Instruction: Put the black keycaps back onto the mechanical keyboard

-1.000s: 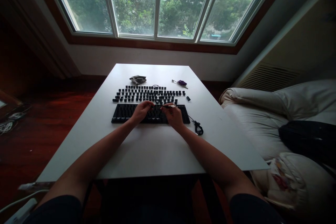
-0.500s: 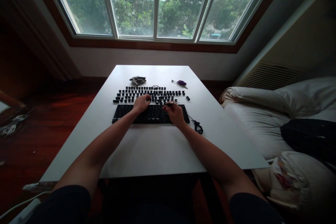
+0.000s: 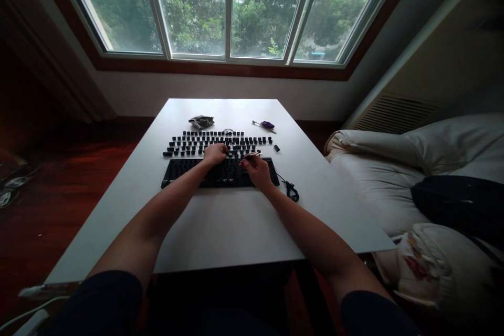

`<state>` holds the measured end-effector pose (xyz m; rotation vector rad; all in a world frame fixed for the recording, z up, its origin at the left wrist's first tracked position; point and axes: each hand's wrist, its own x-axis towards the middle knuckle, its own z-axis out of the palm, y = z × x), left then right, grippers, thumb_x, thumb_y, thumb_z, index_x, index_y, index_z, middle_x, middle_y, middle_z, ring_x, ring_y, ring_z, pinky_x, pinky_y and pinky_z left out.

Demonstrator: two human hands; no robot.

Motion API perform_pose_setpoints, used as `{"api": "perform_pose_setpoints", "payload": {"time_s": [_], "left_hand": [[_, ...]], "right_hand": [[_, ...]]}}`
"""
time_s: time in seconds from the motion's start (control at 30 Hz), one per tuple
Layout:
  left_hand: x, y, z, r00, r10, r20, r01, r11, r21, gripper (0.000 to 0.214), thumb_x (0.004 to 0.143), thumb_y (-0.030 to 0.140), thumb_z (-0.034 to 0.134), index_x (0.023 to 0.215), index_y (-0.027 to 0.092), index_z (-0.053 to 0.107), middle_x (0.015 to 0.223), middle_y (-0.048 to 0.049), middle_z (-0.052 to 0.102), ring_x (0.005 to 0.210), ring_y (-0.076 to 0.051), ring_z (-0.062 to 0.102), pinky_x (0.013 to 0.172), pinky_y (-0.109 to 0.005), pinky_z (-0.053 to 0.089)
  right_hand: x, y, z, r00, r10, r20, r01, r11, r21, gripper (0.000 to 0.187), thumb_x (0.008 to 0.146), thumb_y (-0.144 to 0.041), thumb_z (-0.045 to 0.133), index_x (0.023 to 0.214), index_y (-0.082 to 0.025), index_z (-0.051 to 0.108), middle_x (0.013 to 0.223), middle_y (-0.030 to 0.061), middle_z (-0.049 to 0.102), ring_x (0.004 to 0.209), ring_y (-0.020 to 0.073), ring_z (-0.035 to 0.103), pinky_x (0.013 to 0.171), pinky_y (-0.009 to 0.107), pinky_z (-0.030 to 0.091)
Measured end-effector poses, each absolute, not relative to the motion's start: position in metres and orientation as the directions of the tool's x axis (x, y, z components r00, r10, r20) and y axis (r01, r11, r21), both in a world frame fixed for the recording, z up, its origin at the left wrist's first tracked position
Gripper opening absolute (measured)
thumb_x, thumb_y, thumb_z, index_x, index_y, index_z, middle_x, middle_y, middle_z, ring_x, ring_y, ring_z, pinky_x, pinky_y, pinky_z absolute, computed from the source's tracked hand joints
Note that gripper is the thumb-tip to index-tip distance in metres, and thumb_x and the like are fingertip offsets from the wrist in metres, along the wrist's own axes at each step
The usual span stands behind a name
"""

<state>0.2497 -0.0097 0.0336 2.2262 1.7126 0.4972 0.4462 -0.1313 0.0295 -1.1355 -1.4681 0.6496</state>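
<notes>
A black keyboard (image 3: pixel 185 173) with its keycaps off lies across the white table. Behind it stand rows of loose black keycaps (image 3: pixel 189 143). My left hand (image 3: pixel 214 154) is closed at the near rows of keycaps, above the keyboard's back edge; whatever its fingertips pinch is too small to make out. My right hand (image 3: pixel 258 170) hovers over the right half of the keyboard, its fingers closed round a slim pen-like tool (image 3: pixel 252 155) with a dark body and a pale end. The hands hide parts of the keyboard and keycaps.
A crumpled grey cloth (image 3: pixel 201 122) lies at the table's back left. Toward the back right are a purple item (image 3: pixel 267 125) and a thin stick (image 3: pixel 258 123). One larger keycap (image 3: pixel 276 148) sits apart. A coiled black cable (image 3: pixel 291 192) lies right of the keyboard.
My left hand has shifted slightly right over the keycaps. My right hand keeps its place and the tool. The whole view has swung a little to the right.
</notes>
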Motion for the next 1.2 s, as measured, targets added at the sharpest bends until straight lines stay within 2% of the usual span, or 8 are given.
{"api": "perform_pose_setpoints", "payload": {"time_s": [0.23,0.47,0.6,0.8,1.2], "left_hand": [[0.245,-0.005,0.032,0.218,0.976,0.027,0.848,-0.202,0.491,0.030,0.071,0.018,0.068,0.099,0.025,0.076,0.091,-0.0014,0.073,0.088,-0.020,0.064,0.079,-0.029,0.045],[0.241,-0.005,0.032,0.234,0.972,0.029,0.821,-0.214,0.530,0.027,0.071,0.022,0.071,0.097,0.023,0.076,0.086,-0.0017,0.071,0.081,-0.019,0.063,0.072,-0.028,0.044],[0.241,-0.004,0.033,0.232,0.972,0.031,0.819,-0.212,0.533,0.027,0.071,0.020,0.071,0.096,0.023,0.077,0.086,-0.0018,0.072,0.081,-0.019,0.063,0.071,-0.028,0.044],[0.241,-0.001,0.033,0.256,0.966,0.040,0.821,-0.239,0.519,0.025,0.077,0.034,0.071,0.099,0.026,0.079,0.091,-0.0033,0.073,0.084,-0.021,0.064,0.072,-0.029,0.044],[0.242,0.002,0.027,0.259,0.965,0.047,0.828,-0.247,0.503,0.019,0.077,0.034,0.074,0.091,0.023,0.076,0.094,-0.0037,0.074,0.083,-0.019,0.064,0.071,-0.027,0.044]], "right_hand": [[0.445,-0.131,0.030,0.082,0.913,0.400,0.276,0.365,-0.889,0.025,0.088,-0.045,0.064,0.097,-0.022,0.065,0.084,0.0059,0.076,0.078,0.0252,0.074,0.075,0.038,0.061],[0.444,-0.131,0.030,0.072,0.923,0.379,0.238,0.353,-0.905,0.024,0.088,-0.044,0.065,0.096,-0.022,0.065,0.086,0.0065,0.076,0.081,0.0259,0.075,0.076,0.039,0.061],[0.444,-0.131,0.029,0.077,0.923,0.377,0.231,0.352,-0.907,0.024,0.087,-0.044,0.065,0.095,-0.022,0.064,0.085,0.0064,0.076,0.078,0.0256,0.075,0.075,0.039,0.062],[0.444,-0.131,0.028,0.074,0.923,0.378,0.240,0.352,-0.905,0.025,0.088,-0.045,0.065,0.096,-0.022,0.064,0.083,0.0055,0.076,0.078,0.0257,0.075,0.074,0.039,0.062],[0.444,-0.134,0.034,0.084,0.917,0.391,0.249,0.360,-0.899,0.023,0.087,-0.045,0.066,0.095,-0.023,0.066,0.082,0.0056,0.077,0.077,0.0271,0.075,0.072,0.040,0.062]]}}
